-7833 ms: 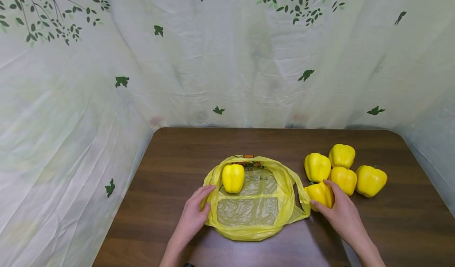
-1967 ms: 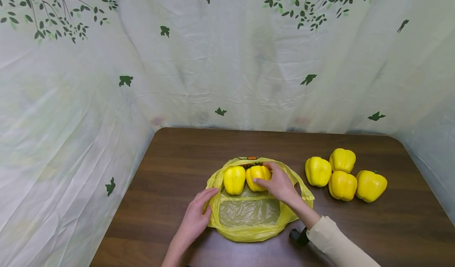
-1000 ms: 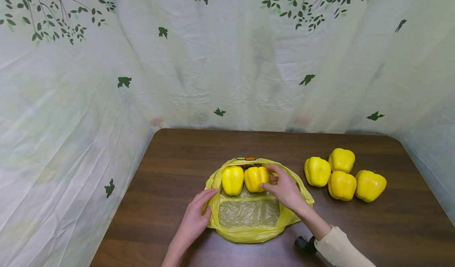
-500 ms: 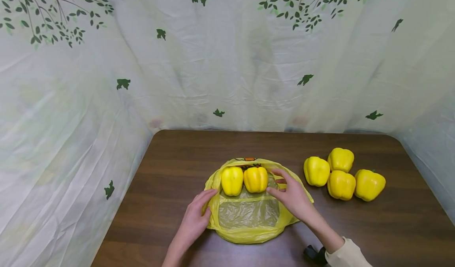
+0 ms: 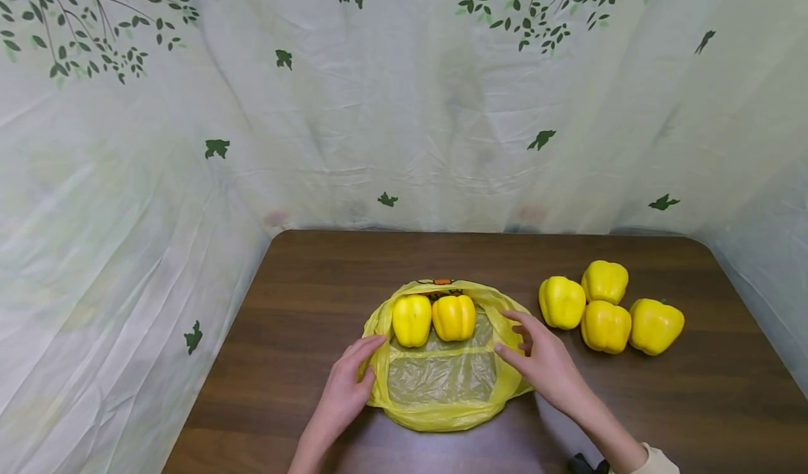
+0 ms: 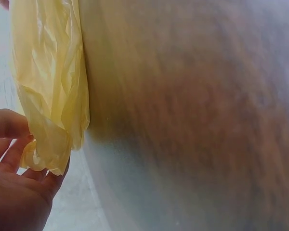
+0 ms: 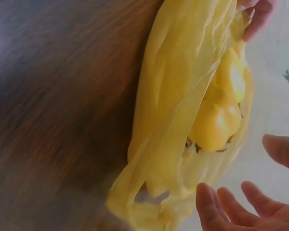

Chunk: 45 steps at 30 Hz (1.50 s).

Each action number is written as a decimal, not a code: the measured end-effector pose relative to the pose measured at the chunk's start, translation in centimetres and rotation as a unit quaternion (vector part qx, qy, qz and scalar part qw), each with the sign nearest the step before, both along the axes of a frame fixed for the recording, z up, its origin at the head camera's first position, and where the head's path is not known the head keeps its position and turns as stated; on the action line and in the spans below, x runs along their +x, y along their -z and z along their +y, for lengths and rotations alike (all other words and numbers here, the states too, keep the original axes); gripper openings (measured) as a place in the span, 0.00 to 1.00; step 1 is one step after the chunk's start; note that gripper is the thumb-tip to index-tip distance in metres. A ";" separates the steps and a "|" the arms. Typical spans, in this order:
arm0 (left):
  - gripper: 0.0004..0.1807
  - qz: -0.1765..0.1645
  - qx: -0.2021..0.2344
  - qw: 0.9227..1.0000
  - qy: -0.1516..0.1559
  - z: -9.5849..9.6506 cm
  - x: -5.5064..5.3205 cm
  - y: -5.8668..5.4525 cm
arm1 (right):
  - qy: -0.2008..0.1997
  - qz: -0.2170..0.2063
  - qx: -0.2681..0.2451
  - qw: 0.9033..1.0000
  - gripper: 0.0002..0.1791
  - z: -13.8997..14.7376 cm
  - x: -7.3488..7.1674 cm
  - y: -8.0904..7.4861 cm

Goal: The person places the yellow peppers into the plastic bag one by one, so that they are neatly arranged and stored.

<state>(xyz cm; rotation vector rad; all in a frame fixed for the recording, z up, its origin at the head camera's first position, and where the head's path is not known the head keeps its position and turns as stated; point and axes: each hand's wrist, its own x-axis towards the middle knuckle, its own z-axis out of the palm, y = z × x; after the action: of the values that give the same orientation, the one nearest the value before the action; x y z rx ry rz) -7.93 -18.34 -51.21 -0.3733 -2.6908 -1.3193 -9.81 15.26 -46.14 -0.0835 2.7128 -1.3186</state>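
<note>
A yellow plastic bag (image 5: 442, 418) lies on the table with its mouth spread wide. Inside, against its far side, two yellow bell peppers sit side by side: the left pepper (image 5: 412, 321) and the right pepper (image 5: 454, 318). My left hand (image 5: 346, 383) grips the bag's left edge; in the left wrist view, thumb and fingers (image 6: 9, 124) lie round the crumpled plastic (image 6: 53, 96). Over the bag's right rim hovers my right hand (image 5: 549, 362), fingers apart and holding nothing. The right wrist view shows its spread fingers (image 7: 231, 211) apart from the peppers (image 7: 214, 122).
Several more yellow bell peppers (image 5: 606, 327) stand in a cluster right of the bag on the brown wooden table (image 5: 328, 263). Behind the table hangs a pale cloth (image 5: 442, 109) printed with leaves. A black object (image 5: 583, 464) shows at the right wrist.
A second pepper has come from the right-hand cluster into the bag, carried by my right hand. That hand has let go and drawn back rightward. The left hand stays on the bag.
</note>
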 end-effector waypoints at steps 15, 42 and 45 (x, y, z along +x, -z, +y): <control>0.28 -0.019 -0.006 1.000 -0.005 0.0 0.0 -0.1 | -0.003 0.025 0.008 1.000 0.35 3.6 1.4 0.2; 0.28 -0.025 -0.005 1.000 -0.001 0.0 -0.1 -0.1 | 0.045 0.153 0.064 0.985 0.34 9.4 3.2 2.2; 0.28 -0.018 -0.006 1.000 0.000 0.0 -0.1 -0.1 | 0.050 0.168 0.067 0.982 0.34 9.9 3.3 2.4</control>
<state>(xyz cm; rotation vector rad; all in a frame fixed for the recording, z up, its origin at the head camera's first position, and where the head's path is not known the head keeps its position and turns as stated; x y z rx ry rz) -8.03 -18.35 -51.07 -0.3535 -2.7296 -1.3239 -6.47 25.15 -48.51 -0.1742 3.1182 -1.2404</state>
